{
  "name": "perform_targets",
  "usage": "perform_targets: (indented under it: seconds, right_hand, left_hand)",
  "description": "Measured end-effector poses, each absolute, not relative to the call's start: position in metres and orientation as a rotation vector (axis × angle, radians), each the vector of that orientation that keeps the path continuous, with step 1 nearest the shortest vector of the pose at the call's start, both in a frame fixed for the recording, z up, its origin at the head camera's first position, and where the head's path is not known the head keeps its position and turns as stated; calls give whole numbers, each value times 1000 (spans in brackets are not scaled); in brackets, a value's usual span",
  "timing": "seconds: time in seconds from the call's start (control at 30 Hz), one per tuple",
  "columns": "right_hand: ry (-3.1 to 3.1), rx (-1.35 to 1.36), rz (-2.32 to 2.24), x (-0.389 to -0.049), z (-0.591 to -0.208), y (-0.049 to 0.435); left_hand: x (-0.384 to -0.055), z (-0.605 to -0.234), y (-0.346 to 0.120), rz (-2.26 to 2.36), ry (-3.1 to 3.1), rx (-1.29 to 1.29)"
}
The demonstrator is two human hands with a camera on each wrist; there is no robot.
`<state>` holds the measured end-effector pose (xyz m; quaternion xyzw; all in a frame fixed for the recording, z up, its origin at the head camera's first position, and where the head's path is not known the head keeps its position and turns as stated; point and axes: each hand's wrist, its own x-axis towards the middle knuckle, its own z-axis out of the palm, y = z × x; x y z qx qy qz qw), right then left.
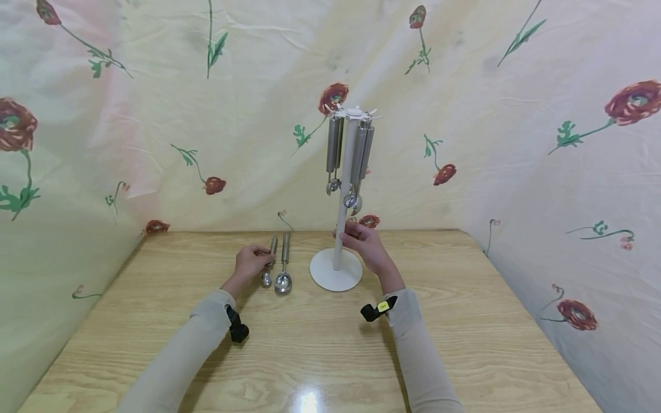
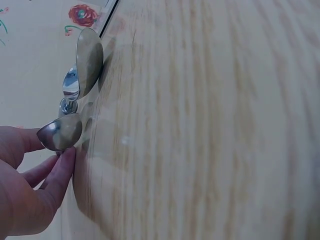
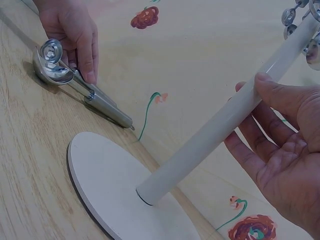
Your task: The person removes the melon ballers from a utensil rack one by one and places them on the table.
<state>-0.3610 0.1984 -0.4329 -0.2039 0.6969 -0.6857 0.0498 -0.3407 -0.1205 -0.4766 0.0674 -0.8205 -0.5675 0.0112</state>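
Note:
My left hand (image 1: pixel 250 263) pinches the handle of a small metal scoop (image 1: pixel 266 280) between thumb and fingertips, low over the table. In the left wrist view the rounded bowl of this small scoop (image 2: pixel 61 132) shows beside the fingertips. Just to its right lies a larger metal scoop (image 1: pixel 283 282), its handle pointing toward the wall. My right hand (image 1: pixel 368 244) grips the white pole of a utensil stand (image 3: pixel 200 137), thumb in front and fingers behind. Several steel-handled utensils (image 1: pixel 362 152) hang from hooks at its top, bowls downward.
The stand's round white base (image 1: pixel 336 281) rests flat on the wooden table (image 1: pixel 310 350), right of the two scoops. A flower-patterned cloth (image 1: pixel 248 115) hangs behind the table's back edge and along both sides.

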Motion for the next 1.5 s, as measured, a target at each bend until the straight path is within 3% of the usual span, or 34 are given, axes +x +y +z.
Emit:
perform_targets:
  seconds: [1.5]
  right_hand:
    - [2110,-575,-2102,-364,-435,198]
  left_hand:
    - [-337,-469,-130,-1768,-2586,132]
